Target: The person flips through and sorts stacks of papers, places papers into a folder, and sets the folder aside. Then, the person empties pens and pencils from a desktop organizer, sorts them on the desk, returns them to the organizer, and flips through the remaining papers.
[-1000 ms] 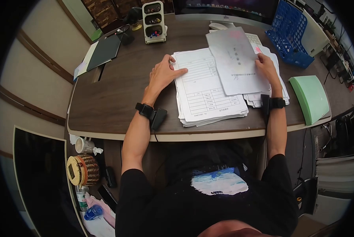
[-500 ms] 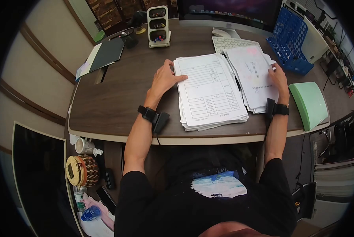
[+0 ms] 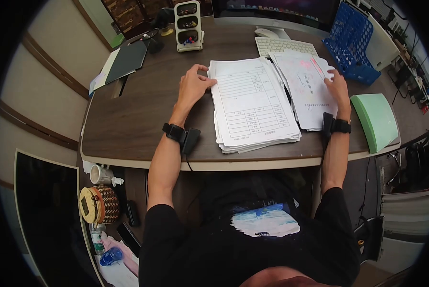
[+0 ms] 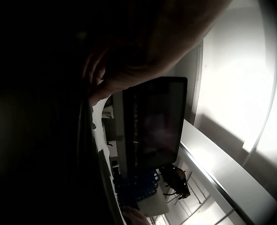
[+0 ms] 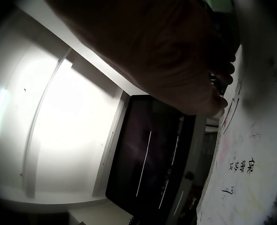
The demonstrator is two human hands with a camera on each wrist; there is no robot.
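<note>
A thick stack of printed forms (image 3: 252,103) lies on the desk in the head view. The left hand (image 3: 193,88) is at its upper left edge, thumb against the paper's side and fingers loosely bent. To the right lies a second pile (image 3: 306,95), its top sheet marked with pink and dark writing. At that pile's right edge is the right hand (image 3: 338,91), its thumb on the sheet. In the right wrist view the thumb tip of the right hand (image 5: 190,70) meets the marked sheet (image 5: 237,173). The left wrist view is dark around the left hand (image 4: 124,65).
Behind the papers are a keyboard (image 3: 286,47), a mouse (image 3: 266,32) and a monitor (image 3: 276,12). A blue rack (image 3: 348,45) and a green folder (image 3: 376,122) stand at the right. Further left are a pen holder (image 3: 188,26) and a dark folder (image 3: 126,62).
The sheet in the right hand has come down from over the left stack onto the right pile. The left thumb has slid from the top form to the stack's edge.
</note>
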